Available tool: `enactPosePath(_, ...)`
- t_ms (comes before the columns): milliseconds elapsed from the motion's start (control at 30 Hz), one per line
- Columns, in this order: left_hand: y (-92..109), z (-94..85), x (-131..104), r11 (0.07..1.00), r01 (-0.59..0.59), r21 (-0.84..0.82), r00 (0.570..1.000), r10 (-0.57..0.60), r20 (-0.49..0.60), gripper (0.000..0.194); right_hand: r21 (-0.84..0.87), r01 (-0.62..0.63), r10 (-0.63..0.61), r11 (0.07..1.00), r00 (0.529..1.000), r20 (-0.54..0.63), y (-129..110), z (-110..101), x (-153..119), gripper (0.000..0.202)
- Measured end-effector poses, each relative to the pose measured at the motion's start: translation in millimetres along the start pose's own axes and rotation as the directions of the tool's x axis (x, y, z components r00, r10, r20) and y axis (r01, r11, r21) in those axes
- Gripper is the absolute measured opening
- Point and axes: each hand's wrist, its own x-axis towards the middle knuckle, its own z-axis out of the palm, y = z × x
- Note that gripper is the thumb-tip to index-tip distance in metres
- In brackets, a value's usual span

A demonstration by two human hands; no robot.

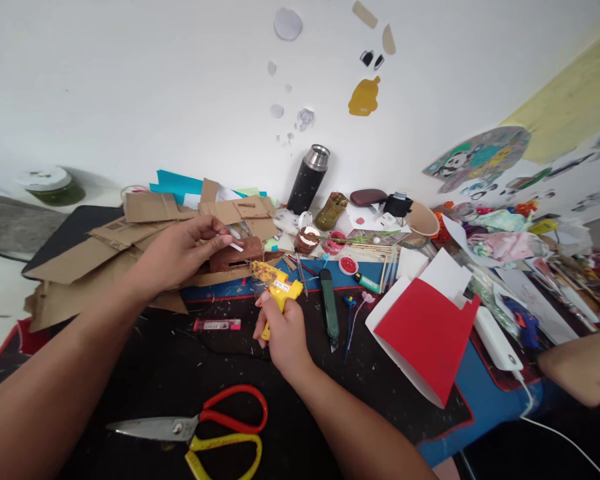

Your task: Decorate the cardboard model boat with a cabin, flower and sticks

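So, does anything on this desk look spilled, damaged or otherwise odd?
Yes: the glue gun in the right hand is crusted brownish around its nose, unlike its cleaner yellow rear. The black mat is flecked with pale specks, perhaps scraps or dried drips. No clear spill shows.

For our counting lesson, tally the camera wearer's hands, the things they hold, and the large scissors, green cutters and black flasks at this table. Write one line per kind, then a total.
Wearer's hands: 2, left hand and right hand
Held things: 2, white strip and yellow glue gun
Large scissors: 1
Green cutter: 1
Black flask: 1
Total: 7
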Motion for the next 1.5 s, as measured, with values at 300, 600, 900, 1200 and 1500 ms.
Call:
enactPosePath(300, -0.8, -0.4, -0.5, 1.0, -0.008, 0.007, 1.0, 0.008, -0.014, 0.047, 0.019, -0.014, 0.014, 1.0, 1.0, 0.008, -0.1, 3.6, -1.0, 0.052)
enactPosePath(600, 2.3, -1.3, -0.2, 1.0, -0.012, -0.009, 1.0, 0.012, -0.013, 0.052, 0.033, -0.019, 0.018, 0.999, 1.0, 0.025, -1.1, 7.5, -1.2, 0.051)
enactPosePath(900, -4.3, 1.5, 0.4, 1.0, -0.014, -0.028, 1.0, 0.014, -0.009, 0.051, 0.034, -0.033, 0.032, 0.999, 0.999, 0.039, -0.7, 10.7, -1.6, 0.05)
enactPosePath(1200, -3.5, 0.4, 0.0, 1.0, -0.009, -0.02, 1.0, 0.008, -0.008, 0.05, 0.03, -0.027, 0.025, 0.999, 0.998, 0.066, 1.6, 13.6, -1.2, 0.048)
enactPosePath(1500, -1.3, 0.3, 0.7, 1.0, -0.014, -0.012, 1.0, 0.014, -0.007, 0.056, 0.025, -0.019, 0.017, 1.0, 0.997, 0.072, 3.3, 15.7, -1.5, 0.045)
